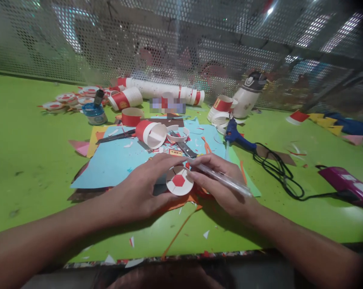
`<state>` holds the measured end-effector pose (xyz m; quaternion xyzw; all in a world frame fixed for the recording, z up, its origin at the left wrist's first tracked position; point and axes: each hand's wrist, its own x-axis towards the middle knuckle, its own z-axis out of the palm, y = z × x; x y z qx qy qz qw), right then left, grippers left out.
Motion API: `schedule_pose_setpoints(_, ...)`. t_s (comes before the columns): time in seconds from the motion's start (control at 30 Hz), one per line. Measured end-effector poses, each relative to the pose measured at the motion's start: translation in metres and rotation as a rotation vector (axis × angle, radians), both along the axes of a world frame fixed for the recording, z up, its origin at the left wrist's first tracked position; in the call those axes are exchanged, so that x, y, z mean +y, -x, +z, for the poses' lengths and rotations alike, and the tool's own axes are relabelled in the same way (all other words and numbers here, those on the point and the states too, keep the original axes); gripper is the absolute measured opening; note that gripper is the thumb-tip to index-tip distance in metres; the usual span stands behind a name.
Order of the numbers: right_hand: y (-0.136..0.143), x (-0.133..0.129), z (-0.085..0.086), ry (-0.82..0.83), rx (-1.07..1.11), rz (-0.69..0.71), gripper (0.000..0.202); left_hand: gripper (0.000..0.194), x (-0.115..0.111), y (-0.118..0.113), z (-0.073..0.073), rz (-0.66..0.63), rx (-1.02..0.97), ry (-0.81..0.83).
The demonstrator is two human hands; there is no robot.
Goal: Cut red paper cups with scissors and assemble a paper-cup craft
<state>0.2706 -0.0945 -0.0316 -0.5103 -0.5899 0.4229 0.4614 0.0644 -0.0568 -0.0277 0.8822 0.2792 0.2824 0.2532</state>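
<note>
Between the thumb and fingers of my left hand [142, 190] is a small white paper disc [185, 188] with a red shape in its middle and dark lines running outward. My right hand [222, 180] grips a clear-barrelled pen [226, 180], its tip end close to the disc's upper edge. Just beyond both hands lies a utility knife [186, 149] on light blue paper [109, 158]. A cut paper cup [151, 134] with a red band rests on its side there, beside a white paper ring [178, 134].
Scissors [117, 137] lie left of the cup. At the back stand a blue paint jar [94, 114], a stack of paper cups [166, 89] on its side and a white bottle [247, 96]. A blue glue gun [237, 134] and a purple phone-like device [347, 182] are on the right.
</note>
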Motion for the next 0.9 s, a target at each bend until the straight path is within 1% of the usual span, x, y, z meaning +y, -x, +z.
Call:
schedule_pose_setpoints(0.1, 0.002, -0.001, -0.001, 0.041, 0.056, -0.001, 0.014, 0.054, 0.0, 0.0, -0.002, 0.064, 0.024, 0.048)
schedule_pose_setpoints(0.33, 0.007, -0.003, -0.005, 0.125, 0.197, 0.098, 0.019, 0.048, 0.001, -0.002, -0.002, 0.09, 0.022, 0.06)
schedule_pose_setpoints(0.43, 0.005, -0.002, -0.006, 0.133, 0.147, 0.105, 0.019, 0.051, 0.003, -0.001, -0.003, 0.096, 0.021, 0.074)
schedule_pose_setpoints(0.5, 0.002, -0.002, -0.004, 0.111, 0.083, 0.073, 0.018, 0.057, 0.005, 0.0, -0.004, 0.107, 0.024, 0.102)
schedule_pose_setpoints(0.57, -0.003, 0.0, -0.001, 0.056, 0.024, -0.007, 0.019, 0.065, 0.006, 0.001, -0.005, 0.123, 0.044, 0.14)
schedule_pose_setpoints(0.63, -0.007, 0.001, 0.002, -0.007, 0.031, -0.09, 0.02, 0.071, 0.007, 0.0, -0.007, 0.139, 0.077, 0.176)
schedule_pose_setpoints(0.67, -0.009, 0.002, 0.004, -0.02, 0.058, -0.105, 0.019, 0.073, 0.007, 0.0, -0.007, 0.142, 0.092, 0.187)
schedule_pose_setpoints(0.7, -0.01, 0.003, 0.005, -0.019, 0.096, -0.096, 0.018, 0.073, 0.007, -0.001, -0.008, 0.144, 0.105, 0.192)
schedule_pose_setpoints(0.77, -0.011, 0.003, 0.006, -0.001, 0.168, -0.031, 0.014, 0.072, 0.007, -0.001, -0.009, 0.146, 0.123, 0.184)
schedule_pose_setpoints(0.83, -0.01, 0.004, 0.004, 0.016, 0.175, 0.028, 0.017, 0.071, 0.007, -0.002, -0.009, 0.146, 0.135, 0.169)
schedule_pose_setpoints(0.9, -0.008, 0.004, 0.0, 0.015, 0.144, 0.04, 0.022, 0.07, 0.008, -0.002, -0.01, 0.144, 0.144, 0.156)
